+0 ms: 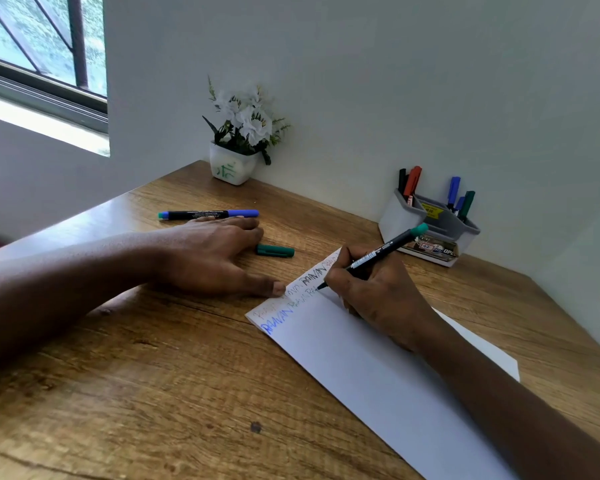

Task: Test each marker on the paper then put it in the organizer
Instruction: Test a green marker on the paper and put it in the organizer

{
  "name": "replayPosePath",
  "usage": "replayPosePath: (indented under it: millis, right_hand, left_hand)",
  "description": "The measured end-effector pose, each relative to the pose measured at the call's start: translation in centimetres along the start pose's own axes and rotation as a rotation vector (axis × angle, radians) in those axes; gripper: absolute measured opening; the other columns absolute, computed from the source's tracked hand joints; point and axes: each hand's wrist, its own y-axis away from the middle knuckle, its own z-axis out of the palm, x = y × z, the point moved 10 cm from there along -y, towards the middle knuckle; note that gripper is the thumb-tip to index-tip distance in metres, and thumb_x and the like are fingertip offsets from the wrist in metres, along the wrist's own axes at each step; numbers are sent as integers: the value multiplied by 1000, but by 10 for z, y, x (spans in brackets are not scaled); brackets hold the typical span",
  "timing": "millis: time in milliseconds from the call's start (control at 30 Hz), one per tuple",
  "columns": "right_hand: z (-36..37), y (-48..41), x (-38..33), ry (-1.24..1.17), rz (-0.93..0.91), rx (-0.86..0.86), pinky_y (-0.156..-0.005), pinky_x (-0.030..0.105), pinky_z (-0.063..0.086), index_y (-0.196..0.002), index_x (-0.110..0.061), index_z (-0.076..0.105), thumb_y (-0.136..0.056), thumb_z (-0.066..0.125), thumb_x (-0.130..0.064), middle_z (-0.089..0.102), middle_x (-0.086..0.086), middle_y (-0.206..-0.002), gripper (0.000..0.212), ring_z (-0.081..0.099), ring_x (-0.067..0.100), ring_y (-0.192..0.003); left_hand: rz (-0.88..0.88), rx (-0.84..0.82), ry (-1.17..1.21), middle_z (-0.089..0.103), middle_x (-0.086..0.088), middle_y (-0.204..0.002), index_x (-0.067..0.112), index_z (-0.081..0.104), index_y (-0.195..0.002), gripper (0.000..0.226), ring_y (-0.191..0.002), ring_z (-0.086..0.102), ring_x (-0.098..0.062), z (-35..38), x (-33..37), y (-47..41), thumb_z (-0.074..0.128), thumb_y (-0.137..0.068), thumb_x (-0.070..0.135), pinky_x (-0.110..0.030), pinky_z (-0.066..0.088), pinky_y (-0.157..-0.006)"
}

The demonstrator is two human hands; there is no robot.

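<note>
My right hand grips a black marker with a green end, its tip touching the white paper near the top edge, where several written words in black, blue and faint red show. My left hand lies flat on the table, fingers straight, its thumb touching the paper's upper left edge. A loose green cap lies just past my left fingers. A capped blue marker lies beyond that hand. The grey organizer stands at the back right with several markers upright in it.
A white pot of white flowers stands at the back against the wall. The wooden table meets the wall along its far and right sides. A window is at the upper left.
</note>
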Motion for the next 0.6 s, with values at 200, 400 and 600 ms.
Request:
replayPosePath:
  millis: [200, 400, 600]
  right_hand:
    - [-1, -1, -1, -21, 21, 3, -41, 18, 39, -83, 10, 59, -90, 66, -8, 58, 5, -50, 21, 48, 10, -40]
    - [-4, 0, -1, -13, 20, 44, -41, 19, 40, -82, 9, 59, -90, 67, -8, 60, 6, -52, 21, 50, 10, -41]
    - [-6, 1, 0, -26, 24, 67, -41, 21, 40, -78, 9, 58, -89, 68, -8, 62, 19, -58, 22, 49, 11, -41]
  left_hand:
    - [0, -8, -8, 1, 9, -170, 29, 14, -161, 112, -155, 9, -12, 0, 1, 0, 35, -68, 87, -34, 15, -123]
    - [2, -6, -5, -1, 11, -169, 29, 11, -162, 114, -155, 6, -11, 1, -2, -3, 36, -70, 91, -34, 12, -123]
    - [12, 2, -6, 0, 10, -170, 29, 12, -162, 115, -155, 8, -11, 1, -1, -4, 35, -67, 89, -32, 12, -122]
